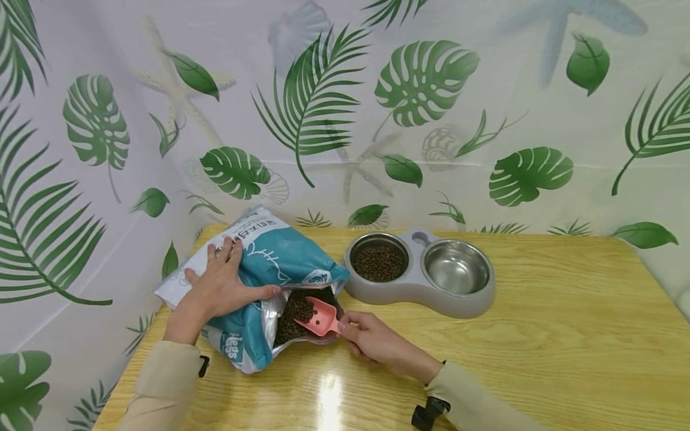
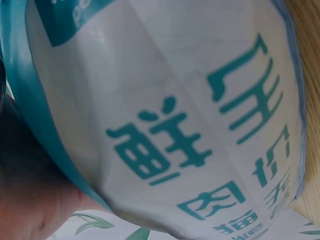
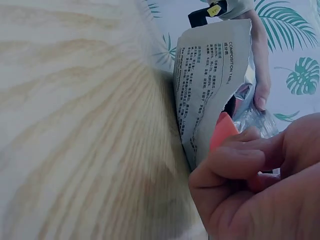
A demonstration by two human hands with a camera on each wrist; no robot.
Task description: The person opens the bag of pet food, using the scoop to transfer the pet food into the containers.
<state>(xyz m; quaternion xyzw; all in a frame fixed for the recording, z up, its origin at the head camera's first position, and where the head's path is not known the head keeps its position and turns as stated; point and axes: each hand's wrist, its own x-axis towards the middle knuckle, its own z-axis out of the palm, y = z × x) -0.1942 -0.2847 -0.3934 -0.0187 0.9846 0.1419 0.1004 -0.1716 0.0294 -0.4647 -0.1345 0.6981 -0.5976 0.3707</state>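
Note:
A blue-and-white bag of pet food (image 1: 291,251) lies on its side, its torn mouth facing the right hand and dark brown kibble (image 1: 291,317) showing within. The left hand (image 1: 226,287) rests on top of the bag with its fingers spread and its thumb along the upper lip of the mouth. Thumb and fingers of the right hand (image 1: 377,341) pinch the handle of a pink scoop (image 1: 326,318). The scoop's front end sits in the mouth among the kibble, with some pieces on it. In the right wrist view, the bag's printed side (image 3: 210,85) hides most of the scoop.
Behind and right of the bag stands a grey double-bowl feeder (image 1: 415,287). Its left metal bowl (image 1: 353,254) holds kibble; the right metal bowl (image 1: 458,269) shows a bare, shiny inside. Everything stands on a wooden table (image 1: 566,335), with a leaf-patterned cloth (image 1: 345,120) behind it.

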